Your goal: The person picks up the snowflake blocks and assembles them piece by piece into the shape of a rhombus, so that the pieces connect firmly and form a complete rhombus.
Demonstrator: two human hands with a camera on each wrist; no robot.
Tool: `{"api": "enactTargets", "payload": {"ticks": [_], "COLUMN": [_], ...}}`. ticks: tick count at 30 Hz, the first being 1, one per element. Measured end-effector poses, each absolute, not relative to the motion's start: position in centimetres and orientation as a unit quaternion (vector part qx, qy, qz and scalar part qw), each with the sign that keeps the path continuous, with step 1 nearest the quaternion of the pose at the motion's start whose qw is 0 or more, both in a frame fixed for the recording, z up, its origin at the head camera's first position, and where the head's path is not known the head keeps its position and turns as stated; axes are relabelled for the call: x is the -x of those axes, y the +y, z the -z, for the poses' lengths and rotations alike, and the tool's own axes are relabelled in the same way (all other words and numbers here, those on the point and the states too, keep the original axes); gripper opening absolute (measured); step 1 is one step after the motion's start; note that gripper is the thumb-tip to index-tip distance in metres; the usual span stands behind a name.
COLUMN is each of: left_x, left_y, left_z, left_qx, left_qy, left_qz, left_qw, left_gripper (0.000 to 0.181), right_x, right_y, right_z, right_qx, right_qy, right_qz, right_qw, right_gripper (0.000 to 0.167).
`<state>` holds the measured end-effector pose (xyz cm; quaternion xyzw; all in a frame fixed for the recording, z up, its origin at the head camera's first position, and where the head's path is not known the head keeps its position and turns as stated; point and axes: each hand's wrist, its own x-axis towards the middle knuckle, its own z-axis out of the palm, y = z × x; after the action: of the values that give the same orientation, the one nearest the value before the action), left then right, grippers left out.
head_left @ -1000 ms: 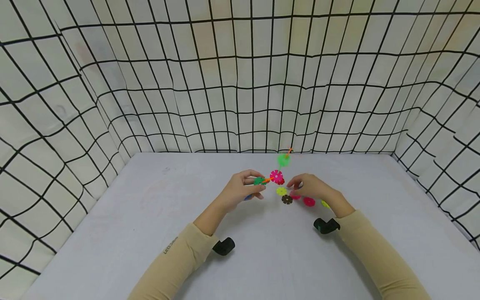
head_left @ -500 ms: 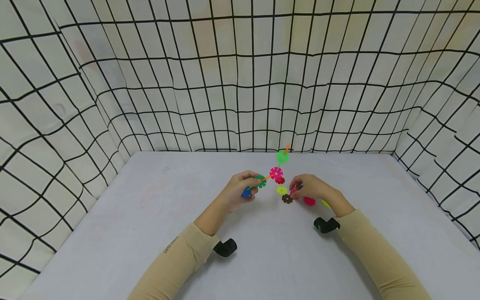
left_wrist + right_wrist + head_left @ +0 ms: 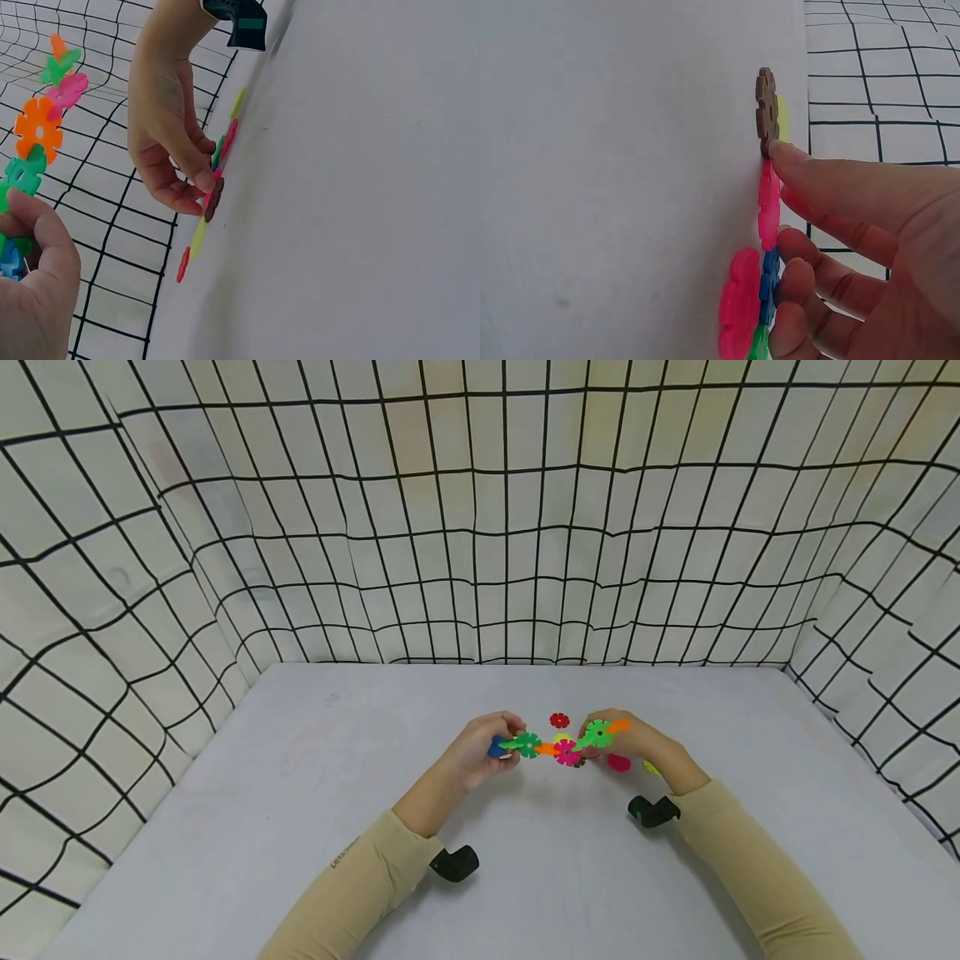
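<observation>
the chain (image 3: 49, 136) is made of thin, bright plastic discs with petal-like notched rims and small round holes, slotted edge into edge so that neighbours stand at angles to each other. it is held off the table (image 3: 315, 835) by its blue-and-green end, gripped between the thumb and fingers of the left hand (image 3: 478, 755); from there it runs through teal, orange, pink and light green discs to an orange tip, crossing in front of the right hand (image 3: 639, 742) in the head view.

the right hand reaches down to the smooth white table, fingers bent, the tip of its thumb touching the scalloped rim of a brown disc (image 3: 763, 105); whether it pinches that disc cannot be told. below its thumb lies a pink disc (image 3: 768, 208), and beside its curled fingers a dark blue disc (image 3: 766, 292). a red disc (image 3: 554, 718) lies flat beyond the space between both hands. the wrists extend from soft beige sleeves (image 3: 750, 868), creased near the cuffs.
</observation>
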<state>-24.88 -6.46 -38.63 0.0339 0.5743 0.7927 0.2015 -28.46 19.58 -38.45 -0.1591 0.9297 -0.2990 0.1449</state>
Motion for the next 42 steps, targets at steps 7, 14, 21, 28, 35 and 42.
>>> {"api": "enactTargets", "payload": {"ticks": [7, 14, 21, 28, 35, 42], "left_x": [24.9, 25.0, 25.1, 25.2, 25.2, 25.2], "left_y": [-6.4, -6.6, -6.9, -7.3, -7.2, -7.0], "left_z": [38.4, 38.3, 38.5, 38.5, 38.4, 38.6], "left_qx": [-0.032, -0.048, -0.049, -0.059, -0.055, -0.041], "left_qy": [0.532, 0.485, 0.455, 0.434, 0.43, 0.438], "left_qz": [-0.818, -0.843, -0.861, -0.87, -0.874, -0.875], "left_qw": [0.217, 0.227, 0.22, 0.229, 0.219, 0.203], "left_gripper": [0.02, 0.019, 0.029, 0.049, 0.05, 0.044], "right_x": [28.8, 29.2, 29.1, 29.2, 29.0, 28.9], "right_y": [19.7, 19.6, 19.3, 18.3, 17.4, 17.2], "right_z": [39.0, 39.1, 39.1, 39.0, 38.9, 39.3], "right_qx": [0.083, 0.129, 0.136, 0.164, 0.193, 0.175], "right_qy": [0.936, 0.948, 0.936, 0.938, 0.935, 0.931], "right_qz": [0.298, 0.241, 0.275, 0.255, 0.243, 0.262], "right_qw": [0.166, 0.161, 0.175, 0.171, 0.17, 0.183], "right_gripper": [0.035, 0.052, 0.036, 0.036, 0.025, 0.032]}}
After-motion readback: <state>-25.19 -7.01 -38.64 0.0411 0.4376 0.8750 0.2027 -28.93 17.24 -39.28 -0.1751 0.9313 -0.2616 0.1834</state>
